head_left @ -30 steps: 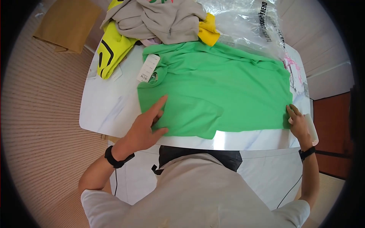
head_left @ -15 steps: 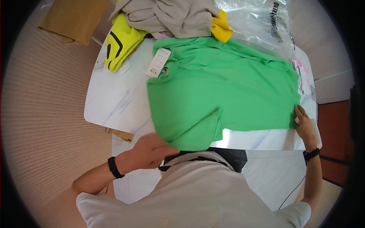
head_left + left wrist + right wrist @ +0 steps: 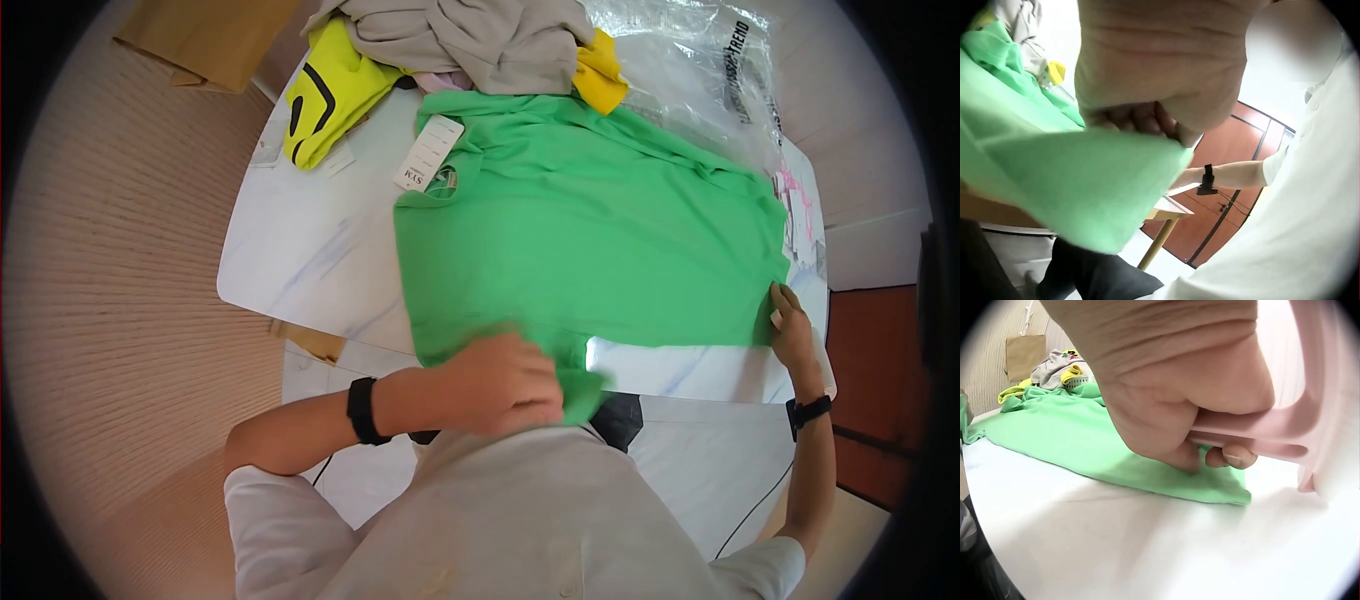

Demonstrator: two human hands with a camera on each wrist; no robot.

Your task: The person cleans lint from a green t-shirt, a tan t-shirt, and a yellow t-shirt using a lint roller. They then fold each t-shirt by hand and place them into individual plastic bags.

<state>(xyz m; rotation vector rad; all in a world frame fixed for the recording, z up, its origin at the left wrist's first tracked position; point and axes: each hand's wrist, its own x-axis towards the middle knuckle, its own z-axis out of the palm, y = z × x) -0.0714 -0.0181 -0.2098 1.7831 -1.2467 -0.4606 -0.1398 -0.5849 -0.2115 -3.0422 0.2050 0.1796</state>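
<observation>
A green shirt (image 3: 600, 240) lies spread on the white table (image 3: 300, 270), its neckline toward the left with a white paper tag (image 3: 430, 153) beside it. At the table's front edge my left hand (image 3: 500, 385), blurred, grips a loose flap of the shirt, probably a sleeve. In the left wrist view the curled fingers hold this green cloth (image 3: 1097, 187), which hangs below them. My right hand (image 3: 793, 330) is at the shirt's right end. In the right wrist view its fingers curl round the handle of a pink plastic object (image 3: 1285, 425), close over the shirt's corner.
Heaped at the back are a grey garment (image 3: 480, 45), a neon-yellow one (image 3: 340, 90) and a yellow cuff (image 3: 600, 75). Clear plastic packaging (image 3: 690, 60) lies at the back right, with paper tags (image 3: 797, 215) below it. A brown paper bag (image 3: 205, 40) stands at the far left.
My left hand has come down off the shirt's left part, taken hold of its lower flap and swept right along the front edge. The right hand stays at the right end.
</observation>
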